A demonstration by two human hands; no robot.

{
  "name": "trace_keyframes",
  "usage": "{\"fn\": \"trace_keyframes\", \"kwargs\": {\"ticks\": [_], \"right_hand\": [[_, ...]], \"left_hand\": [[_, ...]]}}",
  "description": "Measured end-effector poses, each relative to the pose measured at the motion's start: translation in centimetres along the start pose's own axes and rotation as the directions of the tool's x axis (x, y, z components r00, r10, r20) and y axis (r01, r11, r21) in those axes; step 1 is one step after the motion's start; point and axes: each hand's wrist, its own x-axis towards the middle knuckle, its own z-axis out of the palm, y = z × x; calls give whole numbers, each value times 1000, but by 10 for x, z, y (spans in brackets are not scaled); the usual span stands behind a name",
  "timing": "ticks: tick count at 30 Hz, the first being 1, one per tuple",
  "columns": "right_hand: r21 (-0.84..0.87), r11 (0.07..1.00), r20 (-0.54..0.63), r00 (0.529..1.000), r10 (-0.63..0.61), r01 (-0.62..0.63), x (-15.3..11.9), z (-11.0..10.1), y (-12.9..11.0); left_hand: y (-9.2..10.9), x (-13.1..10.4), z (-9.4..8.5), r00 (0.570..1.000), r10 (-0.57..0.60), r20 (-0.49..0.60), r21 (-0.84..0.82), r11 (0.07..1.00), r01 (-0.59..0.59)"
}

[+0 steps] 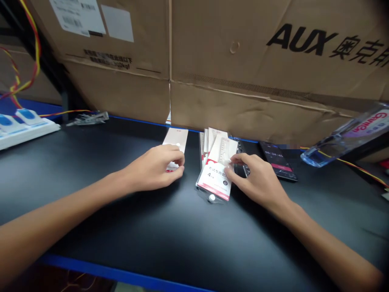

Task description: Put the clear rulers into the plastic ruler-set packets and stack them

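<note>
A slim white packet with red print lies by the box, partly hidden under my left hand. That hand's fingers are curled, thumb close to forefinger; whether anything is between them is hidden. To its right is a small fanned pile of ruler-set packets. The top ruler-set packet is a clear pouch with a red and white card, a see-through ruler and a white snap button at the near end. My right hand pinches its right edge, where something small and white shows at the fingertips.
A large cardboard box walls off the back of the black table. Right of the pile lie a phone showing a timer and a tilted clear bottle. Left are a white power strip, a crumpled clear-plastic item and twisted wires.
</note>
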Motion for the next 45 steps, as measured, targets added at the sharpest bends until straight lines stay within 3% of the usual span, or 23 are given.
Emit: {"fn": "trace_keyframes", "kwargs": {"ticks": [4,12,17,19,22,24,26,32,37,45], "right_hand": [[55,996,13,997,72,-73,0,0,1],[212,977,113,994,-4,-20,2,0,-3],[317,948,15,999,-47,40,-2,-6,-13],[390,920,-7,999,-43,42,-6,-6,-18],[497,866,-14,999,-49,49,-13,-4,-25],[540,839,-29,998,-52,59,-16,-2,-27],[556,830,-53,998,-22,48,-16,-2,-28],[560,826,-48,993,110,-65,-12,-2,-24],[610,790,-7,997,81,-61,-12,-1,-29],[652,758,-46,996,78,-29,-16,0,-34]], "left_hand": [[12,-1,6,997,46,62,-58,997,-43],[26,-2,14,992,31,124,-230,973,-1],[28,-3,15,986,-117,117,-331,932,150],[28,-2,15,972,-208,107,-467,853,234],[27,-1,15,939,-296,174,-728,604,325],[27,0,14,923,-322,212,-830,440,344],[25,1,13,917,-345,199,-869,371,328],[20,2,11,917,-367,156,-893,343,289],[23,1,10,927,-332,176,-885,359,296],[22,-1,12,949,-252,191,-895,353,274]]}}
